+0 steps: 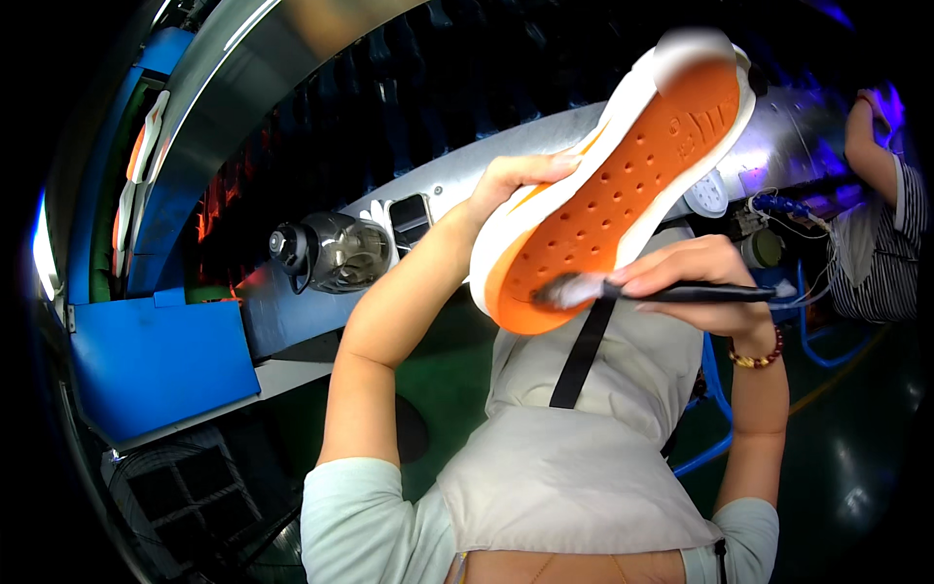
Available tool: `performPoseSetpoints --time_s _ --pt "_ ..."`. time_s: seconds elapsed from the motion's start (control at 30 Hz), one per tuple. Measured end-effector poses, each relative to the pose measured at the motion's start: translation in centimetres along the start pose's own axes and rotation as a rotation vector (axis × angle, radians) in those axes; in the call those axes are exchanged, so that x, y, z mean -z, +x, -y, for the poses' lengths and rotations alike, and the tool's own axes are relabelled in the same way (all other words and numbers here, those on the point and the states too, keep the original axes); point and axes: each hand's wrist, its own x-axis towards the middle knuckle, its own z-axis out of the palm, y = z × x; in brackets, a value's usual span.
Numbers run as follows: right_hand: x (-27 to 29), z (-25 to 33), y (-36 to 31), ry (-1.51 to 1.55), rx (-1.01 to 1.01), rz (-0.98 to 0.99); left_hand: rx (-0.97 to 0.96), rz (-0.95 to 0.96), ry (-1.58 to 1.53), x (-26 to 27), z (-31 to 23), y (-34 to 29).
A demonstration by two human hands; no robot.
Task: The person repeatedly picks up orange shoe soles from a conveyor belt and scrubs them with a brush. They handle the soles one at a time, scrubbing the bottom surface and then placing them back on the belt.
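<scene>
above the grey apron [584, 467] and out over the near edge of the metal worktop [457, 185], the left hand [511, 180] is holding up a shoe sole [623, 185], white along its sides and orange on its dimpled underside, tilted so the underside is facing the camera. the left grip is wrapping the white edge of the sole near its lower end, thumb on the near side, the other fingers hidden behind it. the right hand [696, 282] is pinching a black-handled brush [671, 290], the grip closing narrowly around the handle, and the grey bristles [564, 290] are touching the orange underside at the lower end of the sole. a beaded bracelet [757, 355] is sitting on the right wrist.

on the worktop, behind the left forearm, a dark translucent water bottle [331, 253] is lying on its side with its cap pointing toward the left edge, and a phone [411, 222] is resting just beside it. a blue panel [161, 360] is hanging below the worktop's left end. toward the far right edge another person in a striped shirt [880, 243] is standing with an arm raised, well apart from the sole. a round white gauge [708, 193] is showing just beside the sole's right side.
</scene>
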Motion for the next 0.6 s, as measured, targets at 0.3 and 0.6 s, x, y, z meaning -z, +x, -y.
performPoseSetpoints --time_s 0.3,0.6 --pt "0.9 -0.1 -0.3 -0.037 -0.01 0.175 0.116 -0.011 0.074 0.1 0.1 -0.1" --pt "2.5 0.5 -0.5 -0.087 -0.062 0.278 0.186 -0.024 0.142 0.4 -0.2 -0.3"
